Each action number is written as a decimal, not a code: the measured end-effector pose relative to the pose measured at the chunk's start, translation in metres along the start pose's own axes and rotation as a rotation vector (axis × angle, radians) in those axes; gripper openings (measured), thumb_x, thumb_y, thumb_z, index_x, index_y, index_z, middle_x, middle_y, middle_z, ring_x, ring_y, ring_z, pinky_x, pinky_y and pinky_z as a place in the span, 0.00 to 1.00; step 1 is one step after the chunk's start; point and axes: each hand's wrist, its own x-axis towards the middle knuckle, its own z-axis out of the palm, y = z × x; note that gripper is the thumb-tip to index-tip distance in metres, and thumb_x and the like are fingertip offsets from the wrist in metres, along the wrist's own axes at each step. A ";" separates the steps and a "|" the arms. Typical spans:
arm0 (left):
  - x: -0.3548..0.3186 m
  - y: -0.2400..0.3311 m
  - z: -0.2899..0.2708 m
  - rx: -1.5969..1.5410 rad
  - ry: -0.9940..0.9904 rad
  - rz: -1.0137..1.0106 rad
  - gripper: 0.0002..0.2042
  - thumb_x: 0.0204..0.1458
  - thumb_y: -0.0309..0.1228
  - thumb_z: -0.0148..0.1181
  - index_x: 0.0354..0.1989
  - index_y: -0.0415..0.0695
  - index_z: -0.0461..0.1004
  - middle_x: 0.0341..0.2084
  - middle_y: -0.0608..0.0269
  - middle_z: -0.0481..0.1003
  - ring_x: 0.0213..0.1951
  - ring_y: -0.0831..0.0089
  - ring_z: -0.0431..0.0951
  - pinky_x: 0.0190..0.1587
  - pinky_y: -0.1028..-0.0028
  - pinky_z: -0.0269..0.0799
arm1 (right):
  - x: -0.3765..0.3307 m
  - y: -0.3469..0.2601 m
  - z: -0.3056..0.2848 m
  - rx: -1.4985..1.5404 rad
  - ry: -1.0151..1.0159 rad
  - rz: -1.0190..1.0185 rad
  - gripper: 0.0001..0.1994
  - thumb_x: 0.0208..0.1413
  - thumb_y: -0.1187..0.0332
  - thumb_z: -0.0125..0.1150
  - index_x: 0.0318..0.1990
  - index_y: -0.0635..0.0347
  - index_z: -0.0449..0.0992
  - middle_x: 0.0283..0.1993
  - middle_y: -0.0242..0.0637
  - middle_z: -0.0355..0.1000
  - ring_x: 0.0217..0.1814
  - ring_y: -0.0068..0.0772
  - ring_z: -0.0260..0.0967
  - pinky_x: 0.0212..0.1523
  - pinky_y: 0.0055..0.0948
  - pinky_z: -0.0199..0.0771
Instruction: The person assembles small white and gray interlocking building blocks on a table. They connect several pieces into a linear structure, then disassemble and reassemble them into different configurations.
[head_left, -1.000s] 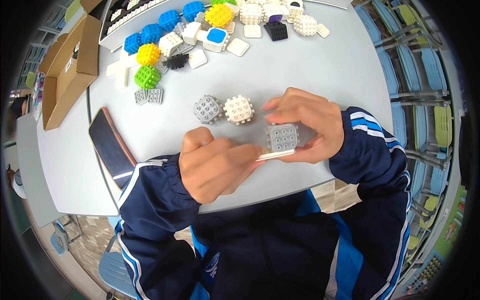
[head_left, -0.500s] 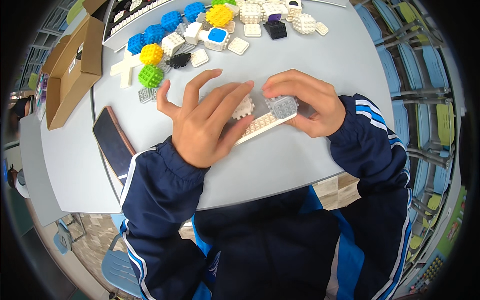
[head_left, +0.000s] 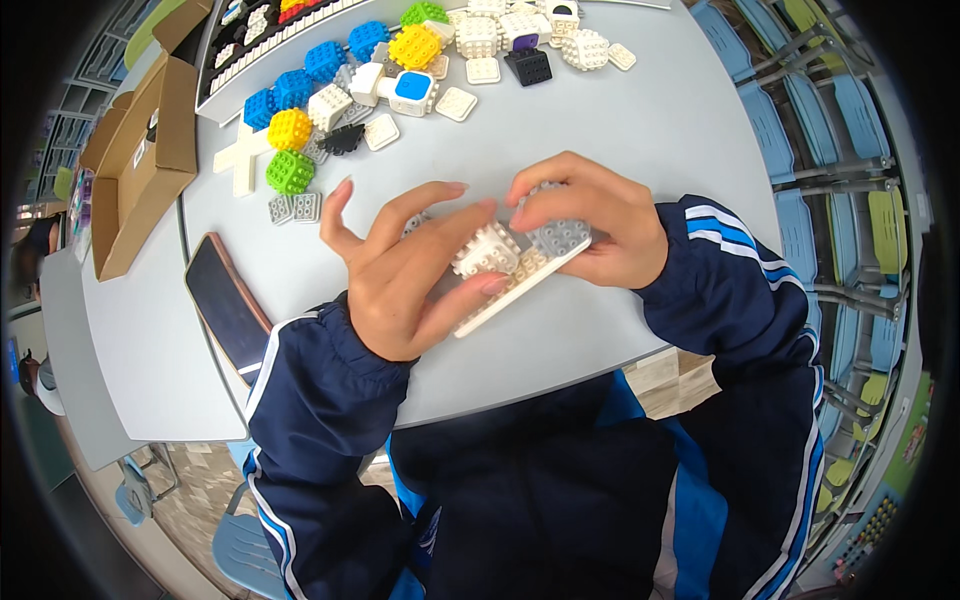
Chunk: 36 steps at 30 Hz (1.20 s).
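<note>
The work is being done above a pale grey table, at whose far left an open cardboard box is standing. The left hand is being held with thumb and index finger closed on a white block, its other fingers spread. The right hand is being clamped on a grey block and the far right end of a long white strip. Left of the left hand, a phone is lying. The strip is being held over the near half of the table; its long axis is running diagonally, one end pointing near left, the other far right, its smooth edge facing near and its studs upward. The grey block is sitting at the far right end; whether the white block is joined to the strip cannot be told.
</note>
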 end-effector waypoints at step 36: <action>0.001 0.004 0.001 -0.323 -0.056 -0.155 0.23 0.41 0.35 0.78 0.46 0.42 0.80 0.47 0.60 0.81 0.54 0.67 0.79 0.74 0.47 0.21 | 0.001 -0.002 0.010 -0.181 -0.007 -0.178 0.27 0.41 0.73 0.81 0.53 0.61 0.82 0.53 0.45 0.77 0.44 0.37 0.75 0.42 0.28 0.76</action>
